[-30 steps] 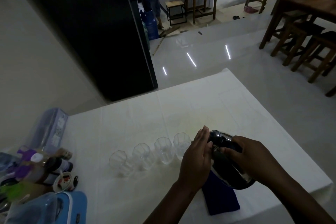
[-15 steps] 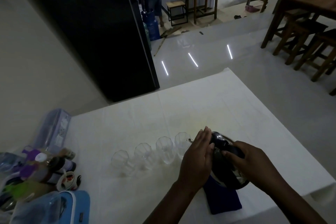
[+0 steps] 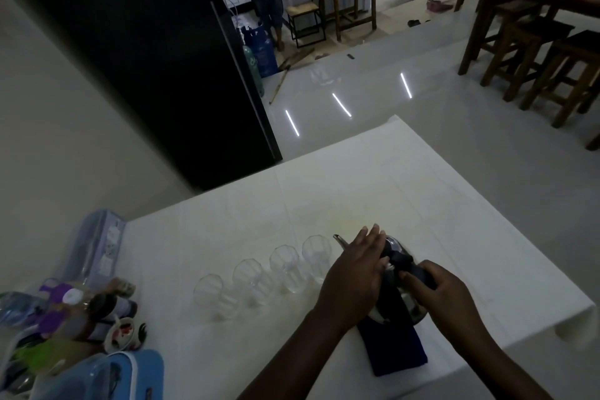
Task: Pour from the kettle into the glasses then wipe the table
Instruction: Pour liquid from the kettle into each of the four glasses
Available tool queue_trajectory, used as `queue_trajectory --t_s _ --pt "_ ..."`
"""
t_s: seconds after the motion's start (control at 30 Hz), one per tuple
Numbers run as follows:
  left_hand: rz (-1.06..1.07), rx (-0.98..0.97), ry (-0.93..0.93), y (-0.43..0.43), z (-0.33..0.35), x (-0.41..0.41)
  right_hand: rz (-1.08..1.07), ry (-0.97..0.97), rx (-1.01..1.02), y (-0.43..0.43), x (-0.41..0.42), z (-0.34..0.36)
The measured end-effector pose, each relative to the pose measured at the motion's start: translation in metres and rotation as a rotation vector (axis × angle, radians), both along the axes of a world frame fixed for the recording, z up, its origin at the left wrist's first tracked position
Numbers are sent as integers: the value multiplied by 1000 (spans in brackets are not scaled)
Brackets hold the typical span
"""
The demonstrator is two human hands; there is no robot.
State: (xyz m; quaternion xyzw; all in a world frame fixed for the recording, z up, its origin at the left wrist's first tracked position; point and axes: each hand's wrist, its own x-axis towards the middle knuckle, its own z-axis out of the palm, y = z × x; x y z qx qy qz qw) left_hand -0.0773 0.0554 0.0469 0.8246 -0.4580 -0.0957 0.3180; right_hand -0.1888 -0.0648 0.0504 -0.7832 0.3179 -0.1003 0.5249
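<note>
Steel kettle [image 3: 394,248] standing near right front of white table [image 3: 324,198], partly over dark blue cloth [image 3: 397,349], spout aimed left at four clear glasses [image 3: 316,256] set in a row. Left hand [image 3: 352,276] laid flat on kettle's left side, fingers straight and pressed together, nothing pinched. Right hand [image 3: 436,289] wrapped around black handle, fingers curled tight. Bottles and containers [image 3: 65,312] crowded at table's left edge.

The kettle [image 3: 394,248] has tipped back more upright, and its spout [image 3: 339,239] now shows beside the left hand [image 3: 354,279].
</note>
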Motion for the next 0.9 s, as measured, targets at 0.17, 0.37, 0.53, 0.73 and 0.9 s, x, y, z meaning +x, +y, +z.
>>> queue_trajectory --t_s 0.17,0.37,0.53,0.73,0.9 --pt "-75 100 -126 -25 -11 15 -67 -64 70 -10 6 -14" --pt "-94 140 -193 -51 -26 36 -111 -112 123 -28 31 -36" --pt "-95 233 -210 -64 -46 55 -140 -130 150 -40 51 -64" --pt "-104 310 -228 -79 -57 68 -188 -171 185 -46 67 -95" --pt "-108 300 -242 -83 -63 72 -170 -171 217 -52 75 -108"
